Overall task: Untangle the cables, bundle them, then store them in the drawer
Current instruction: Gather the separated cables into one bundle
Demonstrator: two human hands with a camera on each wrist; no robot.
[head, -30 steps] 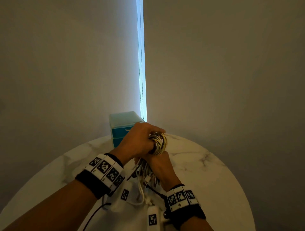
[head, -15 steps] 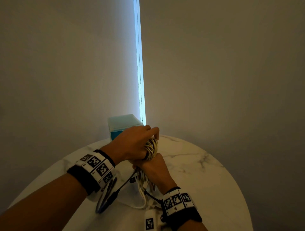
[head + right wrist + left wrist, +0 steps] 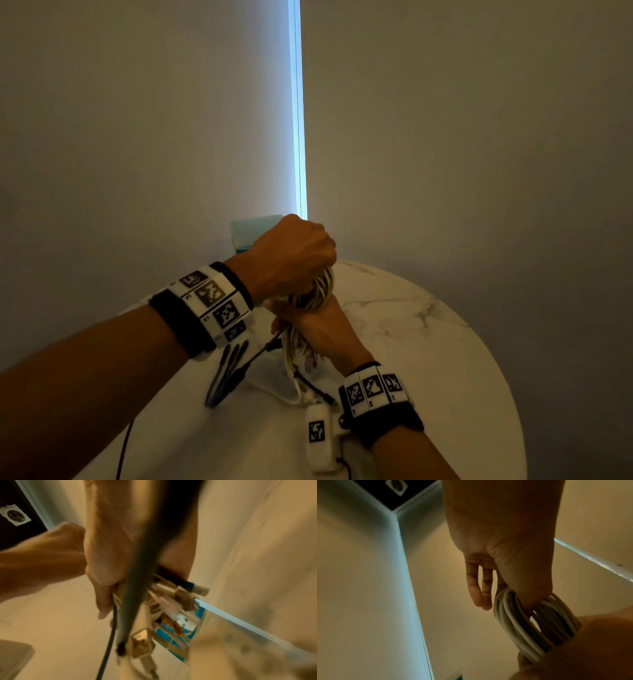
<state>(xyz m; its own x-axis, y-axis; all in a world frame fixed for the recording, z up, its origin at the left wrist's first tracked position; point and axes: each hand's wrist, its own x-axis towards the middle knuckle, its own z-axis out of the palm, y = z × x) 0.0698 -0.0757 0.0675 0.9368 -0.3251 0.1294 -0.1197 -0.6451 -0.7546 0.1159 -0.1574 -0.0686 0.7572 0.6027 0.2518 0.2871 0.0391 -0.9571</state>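
My left hand [image 3: 294, 260] is curled over the top of a coil of white cables [image 3: 320, 287], held above the round marble table [image 3: 428, 329]. In the left wrist view the thumb [image 3: 530, 599] hooks into the coil's loops [image 3: 518, 622], while two fingers [image 3: 477, 588] hang straighter beside it. My right hand [image 3: 318, 329] grips the cable bundle just below. In the right wrist view, several plug ends [image 3: 180, 597] stick out past that fist. The teal drawer unit [image 3: 250, 233] stands behind my left hand, mostly hidden.
A looped black cable [image 3: 226, 373] lies on the table under my left wrist. Loose white cable [image 3: 284, 394] and a thin black lead [image 3: 315, 387] trail below the bundle. Plain wall and a bright vertical light strip [image 3: 297, 120] rise behind the table.
My left hand has rolled up over the top of the coil into a tighter curl. Both hands and the bundle sit slightly higher. The black looped cable now shows on the table.
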